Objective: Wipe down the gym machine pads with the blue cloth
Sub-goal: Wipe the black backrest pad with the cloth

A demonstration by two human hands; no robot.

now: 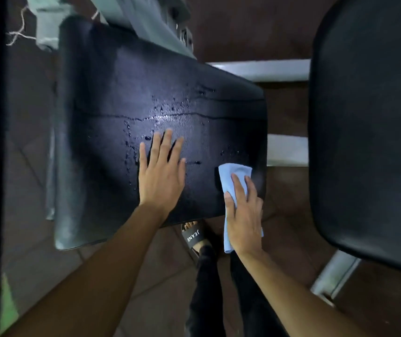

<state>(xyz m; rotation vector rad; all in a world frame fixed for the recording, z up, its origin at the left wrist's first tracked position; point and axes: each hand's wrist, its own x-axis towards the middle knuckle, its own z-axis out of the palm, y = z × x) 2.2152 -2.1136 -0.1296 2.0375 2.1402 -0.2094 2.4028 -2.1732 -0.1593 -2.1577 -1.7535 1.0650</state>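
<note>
- The black pad (112, 98) fills the middle of your view; its surface is wet in patches.
- A second pad (369, 117) stands well apart on your right and shows no wetness.
- Your left hand (161, 173) lies flat on the black pad, fingers straight and spread, holding nothing.
- Your right hand (244, 215) presses straight fingers down on the blue cloth (233, 173) at the pad's near right corner.
- The cloth's long axis runs away from you, and its near tail hangs over the pad's edge.
- The droplets (170, 110) lie to the left of the cloth and farther from you, around your left fingertips. In my judgement the next stroke runs that way, and the bare left hand sits in its path.
</note>
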